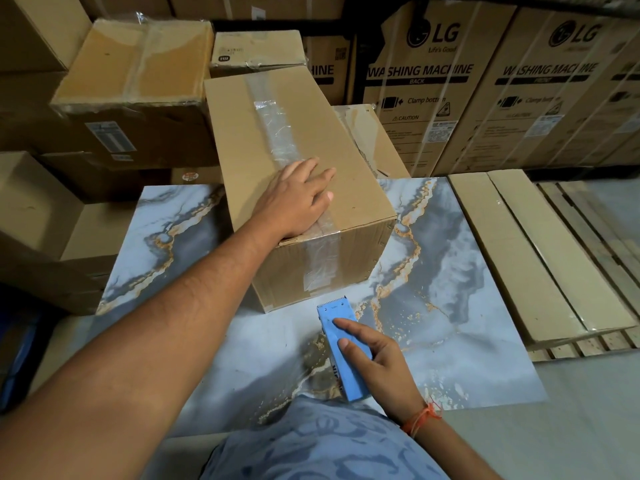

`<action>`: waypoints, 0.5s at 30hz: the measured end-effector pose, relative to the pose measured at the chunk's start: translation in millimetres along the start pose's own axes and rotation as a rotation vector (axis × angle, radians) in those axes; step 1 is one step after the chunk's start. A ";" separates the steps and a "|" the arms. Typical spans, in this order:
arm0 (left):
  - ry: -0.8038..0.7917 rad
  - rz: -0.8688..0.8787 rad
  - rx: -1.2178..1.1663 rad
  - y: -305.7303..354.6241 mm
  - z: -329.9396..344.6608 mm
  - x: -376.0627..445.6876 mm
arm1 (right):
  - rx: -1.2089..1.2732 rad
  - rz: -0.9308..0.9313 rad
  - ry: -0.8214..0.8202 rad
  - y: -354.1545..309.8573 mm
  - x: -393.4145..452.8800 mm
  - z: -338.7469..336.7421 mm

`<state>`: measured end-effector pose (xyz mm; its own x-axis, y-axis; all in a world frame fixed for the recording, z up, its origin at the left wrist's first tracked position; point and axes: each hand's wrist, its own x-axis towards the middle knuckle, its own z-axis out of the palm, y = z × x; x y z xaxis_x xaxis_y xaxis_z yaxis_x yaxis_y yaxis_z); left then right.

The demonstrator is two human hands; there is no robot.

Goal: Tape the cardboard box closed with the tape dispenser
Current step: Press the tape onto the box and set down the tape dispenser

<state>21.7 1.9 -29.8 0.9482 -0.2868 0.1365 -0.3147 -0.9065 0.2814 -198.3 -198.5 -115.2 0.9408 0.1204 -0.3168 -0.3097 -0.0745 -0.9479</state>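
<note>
A brown cardboard box stands on a marble-patterned sheet. A strip of clear tape runs along its top seam and down the near face. My left hand lies flat on the near end of the box top, fingers spread, pressing on the tape. My right hand grips a blue tape dispenser just in front of the box, its toothed blade pointing at the box's lower near face, slightly apart from it.
Stacked cardboard boxes crowd the left and back. Large washing machine cartons line the back right. Flat long cartons lie on a wooden pallet to the right. Grey floor at lower right.
</note>
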 end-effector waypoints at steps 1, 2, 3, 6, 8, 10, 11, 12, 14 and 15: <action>-0.048 -0.009 0.001 -0.3 0.8 1.7 | 0.005 0.003 0.005 -1.1 0.5 0.7; -0.081 -0.015 0.010 -0.5 1.3 2.9 | 0.010 0.007 0.009 -2.5 1.0 1.4; -0.100 -0.016 0.021 -0.7 2.0 3.8 | 0.011 0.012 0.013 -4.0 2.0 2.1; -0.112 -0.010 0.035 -1.1 2.4 4.1 | 0.039 0.050 0.017 -8.8 6.0 3.6; -0.114 -0.013 0.035 -1.4 2.3 4.2 | 0.070 0.088 0.008 -11.2 10.0 4.9; -0.114 -0.013 0.035 -0.7 1.6 4.4 | 0.118 0.133 0.005 -14.4 15.0 5.7; -0.112 -0.011 0.038 -0.3 1.2 4.4 | 0.142 0.156 0.009 -16.7 17.6 5.8; -0.111 -0.009 0.041 0.0 0.8 4.3 | 0.155 0.175 0.017 -19.2 20.4 5.9; -0.110 -0.008 0.042 0.2 0.1 3.7 | 0.155 0.195 0.026 -24.6 25.9 6.2; -0.111 -0.009 0.042 0.4 -0.2 3.5 | 0.158 0.202 0.026 -28.1 28.2 7.0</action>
<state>24.9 0.6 -29.1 0.9507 -0.3089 0.0278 -0.3062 -0.9207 0.2421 -164.0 -186.2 -97.7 0.8605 0.0929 -0.5009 -0.5071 0.0611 -0.8597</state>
